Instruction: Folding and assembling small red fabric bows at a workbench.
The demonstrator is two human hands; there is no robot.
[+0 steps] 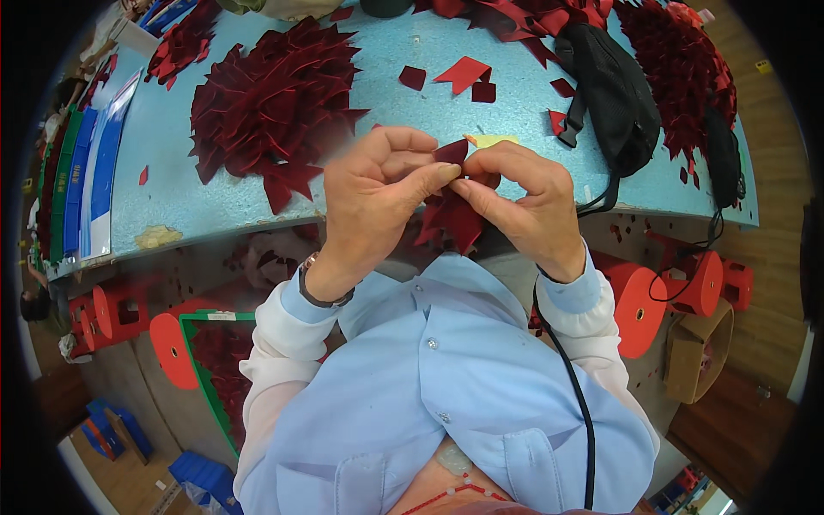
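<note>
Both hands meet over the table's near edge, around a dark red velvet ribbon piece with pointed ends that hang below the fingers. My left hand pinches it between thumb and forefinger. From the other side, my right hand grips it with thumb and fingertips touching those of the left. The fold between the fingertips is partly hidden. Just beyond the hands, a large pile of dark red ribbon pieces lies to the left. Behind the right fingers shows a yellow scrap.
Ribbon scraps lie on the light blue table. A black bag sits at right; another ribbon heap is beyond it. Blue folders stand at left. Red stools and a cardboard box are below.
</note>
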